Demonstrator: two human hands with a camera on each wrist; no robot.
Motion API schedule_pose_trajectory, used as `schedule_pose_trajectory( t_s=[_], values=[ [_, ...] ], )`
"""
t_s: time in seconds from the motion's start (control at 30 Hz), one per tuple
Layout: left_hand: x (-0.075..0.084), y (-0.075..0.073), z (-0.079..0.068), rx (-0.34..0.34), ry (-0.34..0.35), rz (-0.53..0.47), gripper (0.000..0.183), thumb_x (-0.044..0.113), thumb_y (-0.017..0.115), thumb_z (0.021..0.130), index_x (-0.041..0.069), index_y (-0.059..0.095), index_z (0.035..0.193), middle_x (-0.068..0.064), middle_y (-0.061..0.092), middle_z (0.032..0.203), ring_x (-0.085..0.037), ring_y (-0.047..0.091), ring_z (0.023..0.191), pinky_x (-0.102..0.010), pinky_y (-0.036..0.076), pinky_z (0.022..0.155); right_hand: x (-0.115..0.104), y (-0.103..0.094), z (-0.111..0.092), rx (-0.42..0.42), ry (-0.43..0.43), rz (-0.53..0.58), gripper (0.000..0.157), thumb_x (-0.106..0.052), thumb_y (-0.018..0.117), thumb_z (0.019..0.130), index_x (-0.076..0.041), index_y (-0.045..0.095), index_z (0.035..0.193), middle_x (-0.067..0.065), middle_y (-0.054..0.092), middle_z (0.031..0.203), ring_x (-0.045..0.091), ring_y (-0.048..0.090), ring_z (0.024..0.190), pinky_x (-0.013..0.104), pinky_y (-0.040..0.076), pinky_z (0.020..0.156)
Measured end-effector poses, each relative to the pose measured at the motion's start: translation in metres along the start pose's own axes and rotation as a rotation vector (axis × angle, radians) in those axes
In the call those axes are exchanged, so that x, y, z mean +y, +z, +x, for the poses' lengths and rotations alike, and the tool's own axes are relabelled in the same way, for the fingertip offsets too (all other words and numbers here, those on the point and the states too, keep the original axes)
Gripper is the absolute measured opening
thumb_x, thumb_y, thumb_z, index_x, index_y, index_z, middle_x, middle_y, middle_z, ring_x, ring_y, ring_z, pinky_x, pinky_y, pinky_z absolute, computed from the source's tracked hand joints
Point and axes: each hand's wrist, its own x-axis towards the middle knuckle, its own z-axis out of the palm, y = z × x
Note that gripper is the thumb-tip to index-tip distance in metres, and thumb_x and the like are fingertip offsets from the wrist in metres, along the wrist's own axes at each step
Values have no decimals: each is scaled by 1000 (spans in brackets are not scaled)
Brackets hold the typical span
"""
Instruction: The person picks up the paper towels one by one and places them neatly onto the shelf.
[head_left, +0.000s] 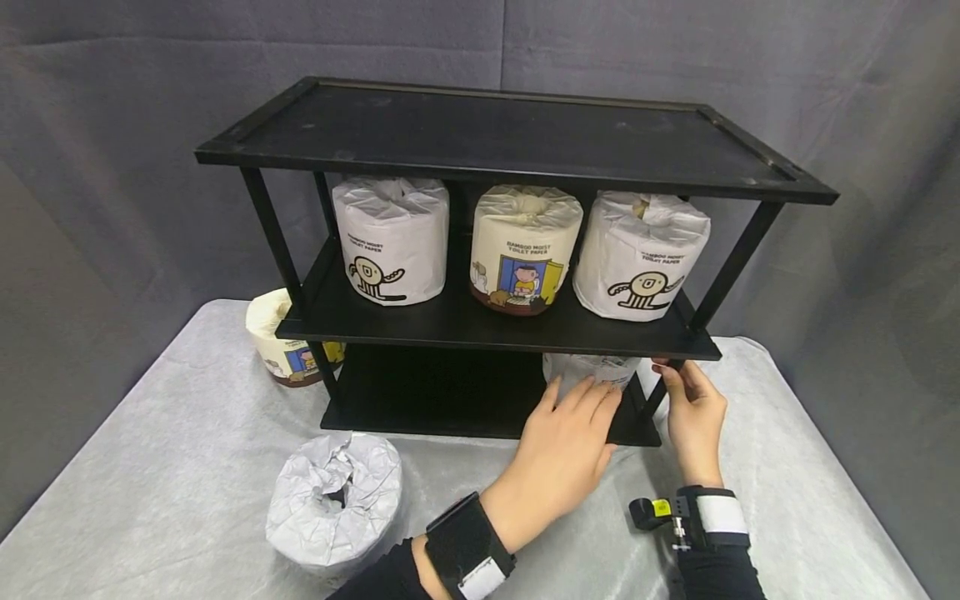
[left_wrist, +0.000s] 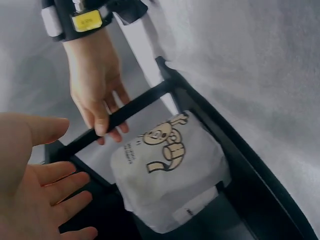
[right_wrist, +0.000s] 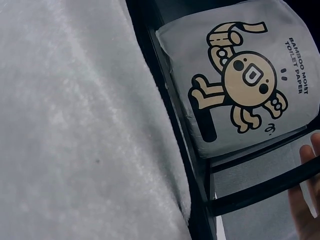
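Observation:
A white-wrapped toilet roll (head_left: 581, 372) lies on the rack's bottom tier at the right, its printed front plain in the right wrist view. My left hand (head_left: 566, 446) reaches toward it, fingers spread and holding nothing. The left wrist view leaves a gap between those fingers and the roll (left_wrist: 172, 172). At the rack's right front post (left_wrist: 135, 106), my right hand (head_left: 696, 417) curls round the thin black bar, thumb on one side and fingers on the other. The black rack (head_left: 510, 133) has three tiers.
Three wrapped rolls stand on the middle tier: a white one (head_left: 393, 242), a cream one (head_left: 525, 250) and another white one (head_left: 641, 258). A cream roll (head_left: 281, 337) sits left of the rack. A white roll (head_left: 333, 500) stands in front on the grey cloth (head_left: 150, 467).

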Motion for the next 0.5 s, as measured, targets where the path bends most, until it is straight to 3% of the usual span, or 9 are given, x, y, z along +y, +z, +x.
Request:
schedule_pose_trajectory(
  t_s=[0.23, 0.5],
  values=[
    [1, -13, -23, 10, -5, -38, 40, 40, 61, 85, 20, 60, 120, 4, 66, 118, -14, 54, 116, -44, 47, 101, 13, 3, 2, -3, 6, 36, 23, -17, 59, 90, -1, 68, 104, -24, 64, 84, -3, 64, 85, 5, 45, 82],
    [-6, -28, -43, -82, -48, -33, 37, 41, 58, 88, 21, 61, 118, 2, 67, 119, -17, 53, 117, -45, 45, 101, -18, -1, -4, -8, -6, 56, 21, -8, 58, 90, 7, 66, 102, -22, 64, 83, -1, 64, 83, 4, 45, 81]
  ],
)
